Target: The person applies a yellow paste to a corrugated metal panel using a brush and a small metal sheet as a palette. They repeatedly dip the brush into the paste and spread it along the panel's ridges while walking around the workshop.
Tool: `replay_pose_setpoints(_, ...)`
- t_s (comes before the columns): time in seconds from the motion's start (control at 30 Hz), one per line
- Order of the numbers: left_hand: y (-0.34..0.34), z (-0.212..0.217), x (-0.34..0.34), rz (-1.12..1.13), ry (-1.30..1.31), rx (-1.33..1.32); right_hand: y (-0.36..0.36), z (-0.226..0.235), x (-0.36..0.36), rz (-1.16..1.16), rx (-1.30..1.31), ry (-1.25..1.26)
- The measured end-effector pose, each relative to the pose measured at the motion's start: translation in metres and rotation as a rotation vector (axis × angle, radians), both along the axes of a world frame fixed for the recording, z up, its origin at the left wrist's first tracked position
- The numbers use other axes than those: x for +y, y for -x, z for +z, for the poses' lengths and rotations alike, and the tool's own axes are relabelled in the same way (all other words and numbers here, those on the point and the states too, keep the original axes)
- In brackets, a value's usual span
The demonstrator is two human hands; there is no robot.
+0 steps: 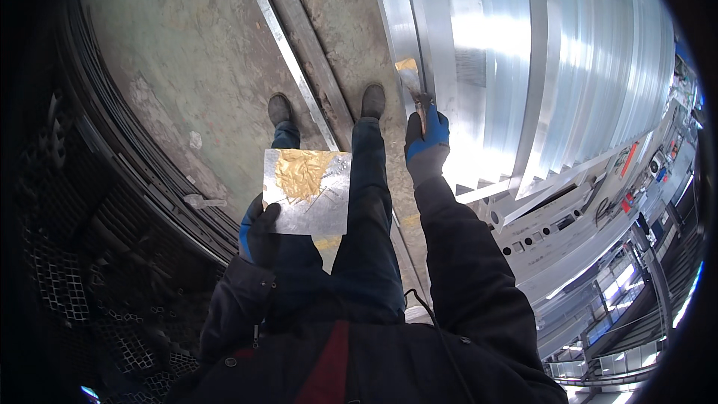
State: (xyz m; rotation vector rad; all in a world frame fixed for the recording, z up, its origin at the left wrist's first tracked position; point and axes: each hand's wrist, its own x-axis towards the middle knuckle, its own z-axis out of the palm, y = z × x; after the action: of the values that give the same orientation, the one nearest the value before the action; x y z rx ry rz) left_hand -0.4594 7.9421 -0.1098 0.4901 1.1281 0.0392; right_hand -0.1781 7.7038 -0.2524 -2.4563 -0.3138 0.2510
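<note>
The gloved right grip (429,142) closes round a gold-smeared scraper (414,88), which points forward, away from it, over a silvery metal bar (392,11). Left of it and lower, the gloved left grip (259,232) pinches a metal plate (321,213) by its edge, gold paste (299,170) heaped on top. A shallow scraper angle, even pressure and a level plate would probably serve best.

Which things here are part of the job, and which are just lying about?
Seemingly in use:
Metal plate, in the left fingers
Gold-coloured material on that plate
Scraper, in the right fingers
Silver metal length beneath it

Probably just lying about:
Light metal strip on the floor
Darker bar beside it
Dark mesh
</note>
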Motion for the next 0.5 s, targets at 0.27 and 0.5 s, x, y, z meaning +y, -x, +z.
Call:
replay_pose_setpoints(0.27,0.0047,-0.0029,-0.0016,-0.006,-0.005,0.057,0.0005,-0.0066,0.0037,-0.002,0.013,0.031)
replay_pose_setpoints(0.5,0.0044,-0.0005,-0.0033,0.014,0.006,0.004,0.0065,-0.008,-0.0042,-0.013,0.035,0.072)
